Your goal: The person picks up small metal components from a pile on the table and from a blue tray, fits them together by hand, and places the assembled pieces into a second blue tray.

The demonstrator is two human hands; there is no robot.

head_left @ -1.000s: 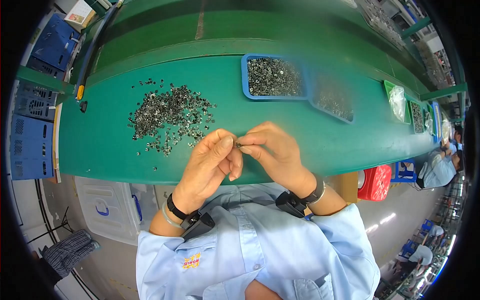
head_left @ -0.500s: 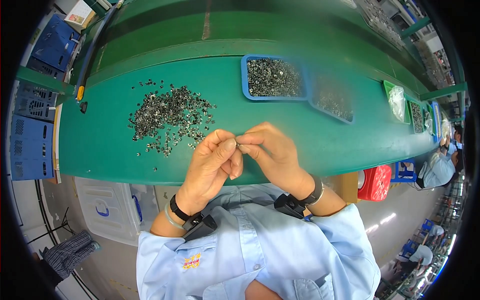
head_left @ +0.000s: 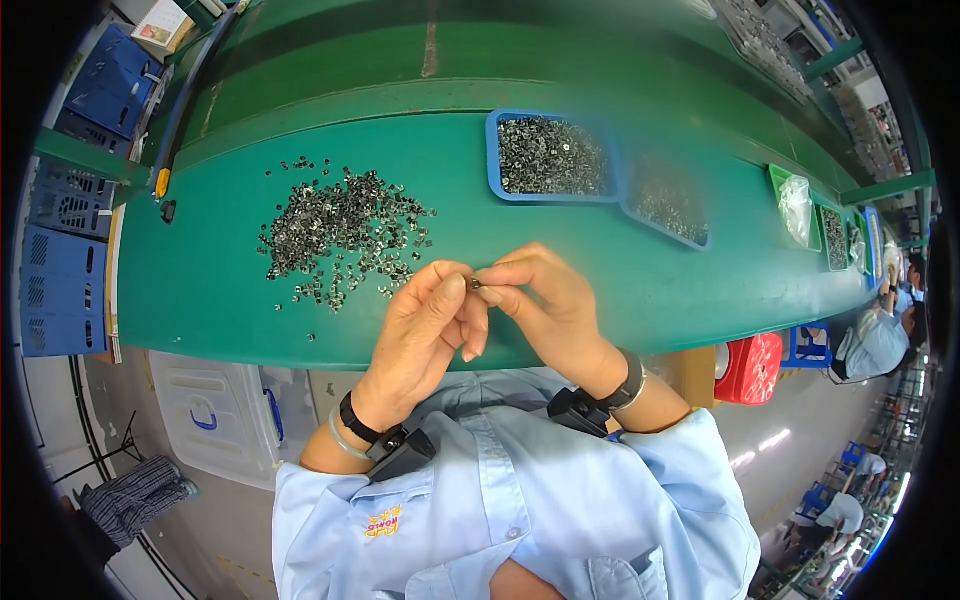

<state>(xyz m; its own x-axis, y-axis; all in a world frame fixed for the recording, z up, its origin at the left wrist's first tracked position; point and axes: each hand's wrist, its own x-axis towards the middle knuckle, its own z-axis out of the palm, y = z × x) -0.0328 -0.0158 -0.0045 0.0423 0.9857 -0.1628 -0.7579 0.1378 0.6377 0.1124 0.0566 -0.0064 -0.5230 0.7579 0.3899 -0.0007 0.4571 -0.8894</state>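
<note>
Between the fingertips of both hands is a small dark metal part (head_left: 474, 284), mostly covered by the fingers. My left hand (head_left: 425, 320) pinches it with thumb and forefinger, the other fingers curled. From the other side my right hand (head_left: 548, 305) pinches the same part, thumb and forefinger meeting at it. Beyond my left hand, a loose pile of small black and silver metal parts (head_left: 335, 230) spreads over the green tabletop (head_left: 230, 320). Farther back on the right stands a blue tray (head_left: 492, 160) full of similar small parts.
A second blue tray (head_left: 665, 235) of parts, blurred, adjoins the first. Farther right are a green tray (head_left: 780, 185) with a clear bag and more trays. Blue crates (head_left: 62, 290) stand at the left, a clear lidded bin (head_left: 215, 410) and red stool (head_left: 750, 368) below the table edge.
Both hands stay together in nearly the same place. The fingertips have shifted slightly, and more of the small dark part shows between them. At far left, a person's patterned-clad leg has moved a little.
</note>
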